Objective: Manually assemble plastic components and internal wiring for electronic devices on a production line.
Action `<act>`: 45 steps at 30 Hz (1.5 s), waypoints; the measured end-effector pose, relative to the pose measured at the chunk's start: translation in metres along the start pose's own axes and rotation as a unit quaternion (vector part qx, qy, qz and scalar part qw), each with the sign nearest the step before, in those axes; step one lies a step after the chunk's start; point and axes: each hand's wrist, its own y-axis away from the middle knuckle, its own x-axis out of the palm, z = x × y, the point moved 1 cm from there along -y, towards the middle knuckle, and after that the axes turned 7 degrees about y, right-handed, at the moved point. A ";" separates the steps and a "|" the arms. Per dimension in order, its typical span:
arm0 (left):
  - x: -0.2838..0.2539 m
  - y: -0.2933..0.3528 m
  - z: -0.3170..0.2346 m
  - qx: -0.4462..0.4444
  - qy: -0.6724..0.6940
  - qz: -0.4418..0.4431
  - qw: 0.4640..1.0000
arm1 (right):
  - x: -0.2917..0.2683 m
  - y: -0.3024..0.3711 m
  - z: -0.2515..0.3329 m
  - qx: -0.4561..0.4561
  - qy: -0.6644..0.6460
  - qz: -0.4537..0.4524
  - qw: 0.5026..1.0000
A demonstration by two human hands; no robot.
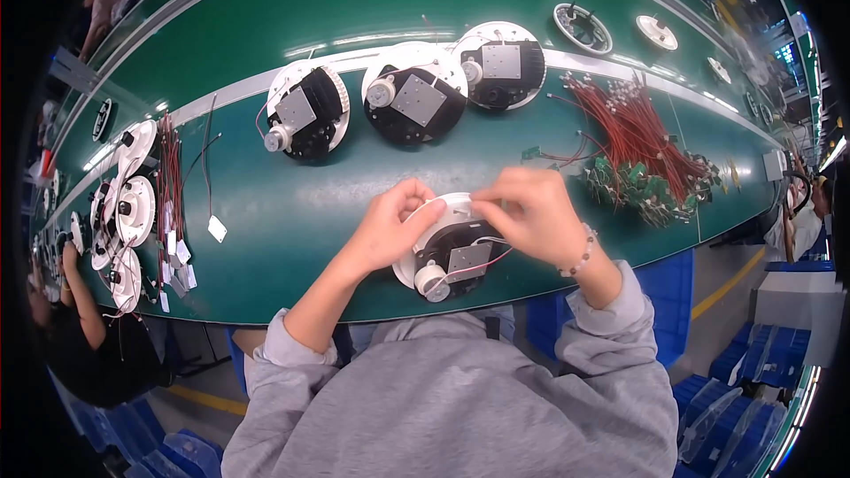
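Directly before me at the near table edge is a round white housing (402, 269) with a black inner part, a square silver plate (469, 258) and a small white cylindrical motor (432, 282). My left hand (390, 226) grips the far left of its white rim, thumb on top and fingers curled. Thumb and fingertips of my right hand (531, 212) are pinched together at the rim's far right; what is between them, if anything, is hidden. Thin grey and red wires run over the housing just below these fingers.
Three similar assemblies (416, 102) stand farther back. At right lies a heap of red wires with green circuit boards (646, 186). White round parts (135, 212) and wire bundles (168, 186) lie at left, near another person's arm (81, 296). Blue bins (668, 301) stand below the table.
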 end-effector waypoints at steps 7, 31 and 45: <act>-0.001 -0.003 0.000 0.010 0.108 0.030 0.994 | 0.018 -0.001 -0.001 -0.069 0.046 -0.089 0.993; -0.004 -0.003 0.006 0.012 0.177 -0.008 0.984 | 0.025 0.020 -0.009 0.125 -0.108 -0.060 0.984; -0.012 -0.012 0.005 -0.048 0.135 0.137 0.980 | 0.032 0.008 -0.010 0.070 -0.068 -0.029 0.995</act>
